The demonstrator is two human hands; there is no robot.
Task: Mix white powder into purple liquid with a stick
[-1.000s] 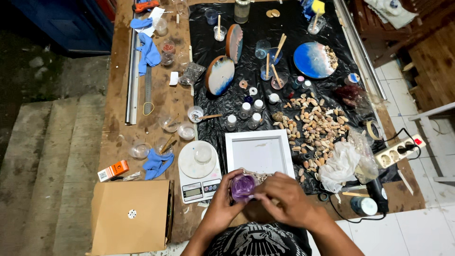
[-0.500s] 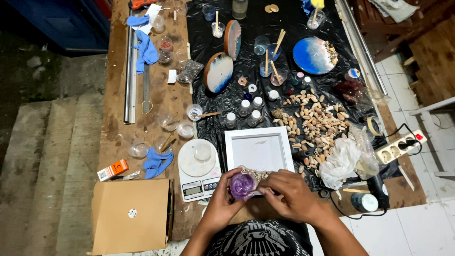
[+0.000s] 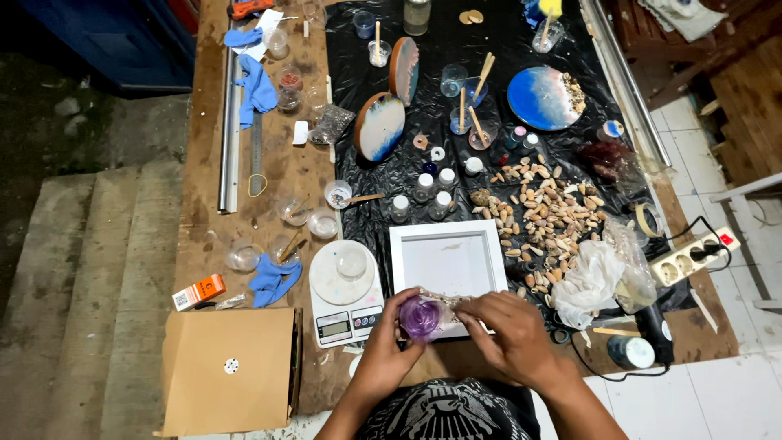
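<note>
Black plastic sheet (image 3: pixel 423 204) covers right part of wooden surface (image 3: pixel 285 175). White square frame (image 3: pixel 448 261) near front edge, white digital scale (image 3: pixel 346 289) just left of it. Scattered pale seashells (image 3: pixel 550 212) right of frame. Round blue-white resin disc (image 3: pixel 542 98) toward far right. Brown cardboard box (image 3: pixel 228 367) at front left corner. Blue gloves (image 3: pixel 273 277) beside scale. White power strip (image 3: pixel 692 254) at right edge.

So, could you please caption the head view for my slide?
Both hands, left and right, hold a purple cup beside a white frame.

Wooden workbench (image 3: pixel 277 187) — concrete steps (image 3: pixel 81 269) left, white tiles (image 3: pixel 717 391) right.
</note>
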